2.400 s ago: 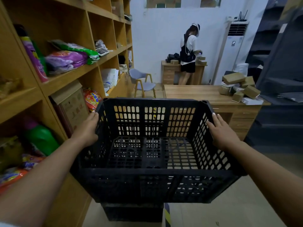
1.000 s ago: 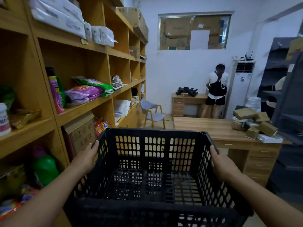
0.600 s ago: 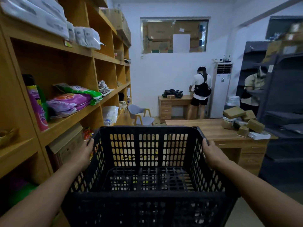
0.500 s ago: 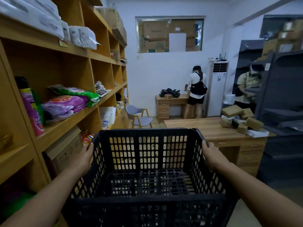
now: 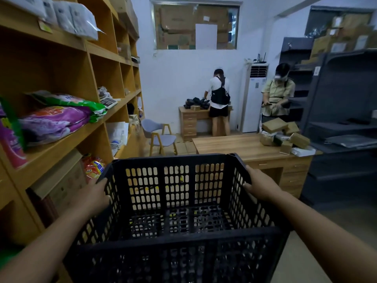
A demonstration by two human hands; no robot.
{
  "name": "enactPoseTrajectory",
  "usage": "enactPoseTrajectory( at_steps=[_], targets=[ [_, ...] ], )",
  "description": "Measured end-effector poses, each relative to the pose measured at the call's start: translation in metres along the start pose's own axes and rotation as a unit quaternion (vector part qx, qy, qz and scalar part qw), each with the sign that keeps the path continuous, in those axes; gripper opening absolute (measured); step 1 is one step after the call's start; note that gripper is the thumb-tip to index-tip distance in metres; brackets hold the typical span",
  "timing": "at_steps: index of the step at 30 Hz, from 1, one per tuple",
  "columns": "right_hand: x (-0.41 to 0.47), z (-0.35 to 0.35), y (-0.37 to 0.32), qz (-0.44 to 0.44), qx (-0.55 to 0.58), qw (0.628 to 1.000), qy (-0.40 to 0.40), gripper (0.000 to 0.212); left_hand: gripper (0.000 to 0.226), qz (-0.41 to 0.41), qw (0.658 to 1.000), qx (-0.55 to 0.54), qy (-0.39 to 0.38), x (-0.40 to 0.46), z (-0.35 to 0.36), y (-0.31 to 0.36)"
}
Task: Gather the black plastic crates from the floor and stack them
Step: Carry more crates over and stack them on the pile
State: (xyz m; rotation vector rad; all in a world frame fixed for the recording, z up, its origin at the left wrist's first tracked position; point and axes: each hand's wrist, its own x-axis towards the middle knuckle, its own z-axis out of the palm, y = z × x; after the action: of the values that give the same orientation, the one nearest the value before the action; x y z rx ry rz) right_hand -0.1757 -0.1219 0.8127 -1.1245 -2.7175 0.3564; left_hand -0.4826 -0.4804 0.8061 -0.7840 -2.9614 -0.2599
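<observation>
A black perforated plastic crate fills the lower middle of the head view, held up in front of me and empty inside. My left hand grips its left side wall near the far corner, thumb over the rim. My right hand grips the right side wall near the far corner, fingers outside and thumb on the rim. Whatever lies below the crate is hidden by it.
Wooden shelving with bags and boxes runs along my left. Ahead stand a wooden desk with cardboard boxes, a grey chair and two people by the far wall. Dark metal racks stand at the right.
The crate stays in both hands. The view has swung slightly left and the second person by the dark racks has come further into sight.
</observation>
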Motion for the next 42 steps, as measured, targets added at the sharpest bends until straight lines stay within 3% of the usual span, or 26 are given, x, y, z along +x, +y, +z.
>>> enactPoseTrajectory(
  at_steps=[4, 8, 12, 17, 24, 35, 42],
  targets=[
    [-0.019, 0.010, 0.002, -0.034, -0.093, 0.995, -0.012, 0.074, 0.078, -0.009, 1.000, 0.010, 0.005, -0.009, -0.007, 0.003],
    [-0.031, 0.013, -0.002, -0.052, -0.199, 0.978, -0.022, 0.081, 0.104, 0.038, 0.997, 0.026, -0.065, -0.026, -0.010, 0.002],
    [-0.033, 0.013, -0.001, -0.047, -0.235, 0.970, -0.032, 0.083, 0.116, 0.047, 0.995, 0.017, -0.085, -0.041, -0.014, -0.001],
    [-0.025, 0.018, 0.002, -0.035, -0.260, 0.964, -0.032, 0.080, 0.119, 0.048, 0.994, 0.079, -0.062, -0.042, -0.007, -0.001],
    [-0.028, 0.017, 0.000, -0.029, -0.327, 0.944, -0.027, 0.080, 0.101, 0.036, 0.989, 0.134, -0.042, -0.038, -0.006, 0.004],
    [-0.015, 0.011, -0.013, -0.037, -0.373, 0.926, -0.038, 0.077, 0.076, 0.020, 0.969, 0.235, -0.073, -0.043, -0.015, 0.006],
    [0.015, 0.004, -0.018, -0.058, -0.356, 0.933, -0.015, 0.073, 0.078, -0.007, 0.968, 0.247, -0.054, -0.026, -0.026, 0.005]
  ],
)
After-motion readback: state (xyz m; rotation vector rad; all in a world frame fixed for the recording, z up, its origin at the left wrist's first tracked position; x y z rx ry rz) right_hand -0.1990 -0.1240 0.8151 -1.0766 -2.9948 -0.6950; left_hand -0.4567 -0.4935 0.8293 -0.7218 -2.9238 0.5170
